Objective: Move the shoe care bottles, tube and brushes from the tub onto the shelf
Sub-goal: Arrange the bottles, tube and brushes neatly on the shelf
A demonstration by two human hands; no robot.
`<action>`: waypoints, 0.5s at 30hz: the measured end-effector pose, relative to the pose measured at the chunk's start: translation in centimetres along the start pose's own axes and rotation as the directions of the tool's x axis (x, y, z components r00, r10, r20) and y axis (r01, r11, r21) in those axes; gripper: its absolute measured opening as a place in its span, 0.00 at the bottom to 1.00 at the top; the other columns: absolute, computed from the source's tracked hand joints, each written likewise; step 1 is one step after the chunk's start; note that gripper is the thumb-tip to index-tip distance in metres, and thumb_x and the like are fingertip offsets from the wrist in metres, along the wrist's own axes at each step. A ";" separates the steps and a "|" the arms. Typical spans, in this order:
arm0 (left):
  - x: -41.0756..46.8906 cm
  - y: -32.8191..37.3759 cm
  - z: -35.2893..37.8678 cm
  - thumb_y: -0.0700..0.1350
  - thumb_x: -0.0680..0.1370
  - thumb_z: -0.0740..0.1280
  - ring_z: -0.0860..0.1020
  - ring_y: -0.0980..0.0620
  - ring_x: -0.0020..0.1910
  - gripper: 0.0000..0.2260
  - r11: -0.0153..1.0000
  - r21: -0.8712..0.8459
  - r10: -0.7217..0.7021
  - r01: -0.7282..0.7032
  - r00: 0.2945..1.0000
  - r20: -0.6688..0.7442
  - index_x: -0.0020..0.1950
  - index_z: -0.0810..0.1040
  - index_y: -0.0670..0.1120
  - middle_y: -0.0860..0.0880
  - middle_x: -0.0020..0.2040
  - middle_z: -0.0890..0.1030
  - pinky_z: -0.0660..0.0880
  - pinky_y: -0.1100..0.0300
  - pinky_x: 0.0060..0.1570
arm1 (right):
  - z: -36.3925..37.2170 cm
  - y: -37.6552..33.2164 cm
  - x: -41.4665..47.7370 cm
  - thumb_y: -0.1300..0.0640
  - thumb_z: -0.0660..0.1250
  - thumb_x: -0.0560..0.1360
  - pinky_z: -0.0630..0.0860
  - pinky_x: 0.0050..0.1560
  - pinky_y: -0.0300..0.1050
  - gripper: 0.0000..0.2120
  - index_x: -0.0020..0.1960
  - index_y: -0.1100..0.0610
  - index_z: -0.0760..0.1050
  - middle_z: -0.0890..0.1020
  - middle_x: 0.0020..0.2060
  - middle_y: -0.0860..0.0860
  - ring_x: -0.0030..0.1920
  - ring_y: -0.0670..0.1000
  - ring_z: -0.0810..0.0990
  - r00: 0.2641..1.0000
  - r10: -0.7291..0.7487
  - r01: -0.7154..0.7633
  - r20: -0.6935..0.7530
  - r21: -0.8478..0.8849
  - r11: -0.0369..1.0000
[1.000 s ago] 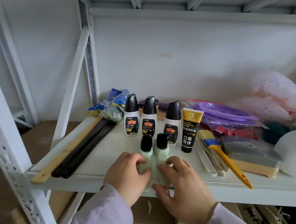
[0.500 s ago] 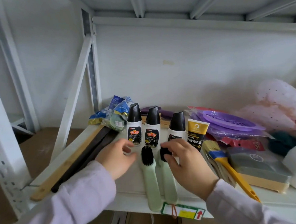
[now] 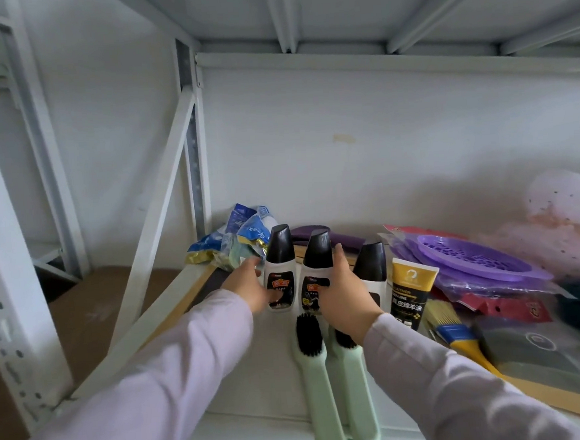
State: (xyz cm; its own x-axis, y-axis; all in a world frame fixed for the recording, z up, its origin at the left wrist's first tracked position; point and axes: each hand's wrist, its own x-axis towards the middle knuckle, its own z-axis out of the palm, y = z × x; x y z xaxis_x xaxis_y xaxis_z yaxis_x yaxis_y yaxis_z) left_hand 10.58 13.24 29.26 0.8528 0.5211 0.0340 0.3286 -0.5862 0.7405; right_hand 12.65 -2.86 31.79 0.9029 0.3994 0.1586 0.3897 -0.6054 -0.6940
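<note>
Three white shoe polish bottles with black caps stand in a row on the white shelf (image 3: 260,400). My left hand (image 3: 248,284) wraps the left bottle (image 3: 279,255). My right hand (image 3: 347,295) grips the middle bottle (image 3: 317,255) from its right side. The right bottle (image 3: 370,265) stands free behind my right hand. A black and yellow tube (image 3: 411,290) stands upright beside it. Two mint-green brushes with black bristles lie side by side in front, the left brush (image 3: 314,372) and the right brush (image 3: 355,387), handles overhanging the shelf's front edge. No tub is in view.
Blue packets (image 3: 238,237) sit at the back left, long wooden and dark strips (image 3: 197,291) along the left edge. To the right lie a yellow-handled paintbrush (image 3: 462,341), a grey block brush (image 3: 545,363), a purple strainer (image 3: 469,258) and pink bags (image 3: 563,228). A shelf post (image 3: 0,274) stands at left.
Both hands left the green brushes and moved back to the bottles; the left now holds the left bottle, the right the middle one. The view tilted upward.
</note>
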 end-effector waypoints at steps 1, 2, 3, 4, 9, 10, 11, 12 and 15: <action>0.5 -0.3 0.2 0.42 0.70 0.74 0.76 0.46 0.63 0.33 1.000 0.000 -0.006 0.006 1.000 0.024 0.72 0.63 0.47 0.46 0.66 0.76 0.71 0.51 0.65 | 0.1 -0.1 0.2 0.65 0.58 0.75 0.73 0.50 0.47 0.37 0.74 0.51 0.40 0.77 0.58 0.61 0.52 0.59 0.77 1.000 0.009 -0.009 -0.009 -0.002 1.000; 0.8 -0.5 0.4 0.42 0.70 0.74 0.77 0.47 0.61 0.32 1.000 0.009 -0.010 0.010 0.999 0.039 0.71 0.65 0.47 0.47 0.64 0.78 0.72 0.51 0.64 | 0.3 -0.1 0.5 0.64 0.59 0.75 0.73 0.53 0.47 0.36 0.74 0.51 0.41 0.76 0.59 0.61 0.54 0.59 0.77 1.000 0.004 -0.004 -0.017 0.010 1.000; 1.1 -0.6 0.6 0.42 0.70 0.73 0.78 0.47 0.59 0.29 1.000 0.025 -0.013 0.012 0.999 0.041 0.69 0.67 0.47 0.48 0.62 0.79 0.73 0.51 0.63 | 0.4 -0.3 0.6 0.63 0.60 0.76 0.72 0.55 0.48 0.35 0.74 0.51 0.42 0.76 0.60 0.61 0.56 0.59 0.77 1.000 0.006 -0.006 -0.011 0.014 1.000; 1.2 -0.7 0.8 0.43 0.71 0.72 0.79 0.47 0.58 0.25 0.998 0.055 -0.011 0.009 0.999 0.032 0.66 0.69 0.48 0.49 0.58 0.81 0.73 0.53 0.61 | 0.6 -0.4 0.8 0.62 0.59 0.77 0.71 0.58 0.48 0.33 0.74 0.53 0.43 0.75 0.60 0.61 0.58 0.59 0.76 1.000 0.015 -0.014 0.010 -0.011 1.000; 1.7 -0.7 1.8 0.51 0.72 0.69 0.79 0.45 0.52 0.11 0.987 0.149 0.053 -0.055 0.998 0.022 0.52 0.77 0.49 0.49 0.46 0.80 0.70 0.58 0.50 | 1.1 -0.5 2.1 0.63 0.58 0.75 0.70 0.60 0.48 0.15 0.62 0.58 0.64 0.79 0.56 0.59 0.57 0.59 0.77 0.995 0.083 -0.085 -0.049 -0.046 0.995; 1.8 -0.8 1.8 0.51 0.72 0.68 0.79 0.45 0.51 0.11 0.986 0.155 0.055 -0.058 0.998 0.024 0.52 0.78 0.48 0.48 0.47 0.80 0.70 0.58 0.50 | 1.1 -0.5 2.3 0.63 0.59 0.75 0.71 0.58 0.47 0.14 0.60 0.58 0.65 0.79 0.54 0.59 0.55 0.59 0.77 0.994 0.095 -0.096 -0.057 -0.022 0.995; 1.9 -0.9 1.6 0.51 0.73 0.68 0.79 0.46 0.51 0.10 0.986 0.157 0.059 -0.062 0.998 0.022 0.51 0.78 0.48 0.48 0.47 0.80 0.70 0.57 0.51 | 1.2 -0.5 2.5 0.62 0.59 0.76 0.71 0.55 0.46 0.11 0.58 0.59 0.65 0.79 0.52 0.59 0.53 0.59 0.77 0.992 0.117 -0.117 -0.038 0.005 0.993; 2.0 -1.0 1.4 0.51 0.73 0.66 0.78 0.46 0.50 0.09 0.986 0.155 0.057 -0.059 0.998 0.019 0.49 0.77 0.48 0.49 0.46 0.79 0.70 0.57 0.51 | 1.2 -0.5 2.7 0.61 0.58 0.77 0.70 0.51 0.44 0.08 0.56 0.58 0.64 0.79 0.49 0.59 0.49 0.58 0.77 0.991 0.131 -0.131 -0.003 0.040 0.991; 2.1 -1.7 0.8 0.51 0.75 0.65 0.78 0.45 0.49 0.07 0.985 0.168 0.040 -0.039 0.999 -0.006 0.46 0.76 0.49 0.48 0.44 0.78 0.69 0.58 0.50 | 1.5 -0.8 3.2 0.61 0.58 0.78 0.71 0.48 0.44 0.07 0.55 0.58 0.64 0.77 0.44 0.56 0.46 0.56 0.76 0.991 0.126 -0.129 0.053 0.055 0.990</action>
State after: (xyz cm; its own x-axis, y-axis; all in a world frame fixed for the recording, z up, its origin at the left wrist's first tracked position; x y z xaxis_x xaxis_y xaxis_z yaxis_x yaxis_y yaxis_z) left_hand 12.16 14.87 27.54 0.8628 0.5009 0.0682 0.3588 -0.7019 0.6153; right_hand 14.93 -0.07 31.81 0.9338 0.3562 0.0322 0.2597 -0.6132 -0.7460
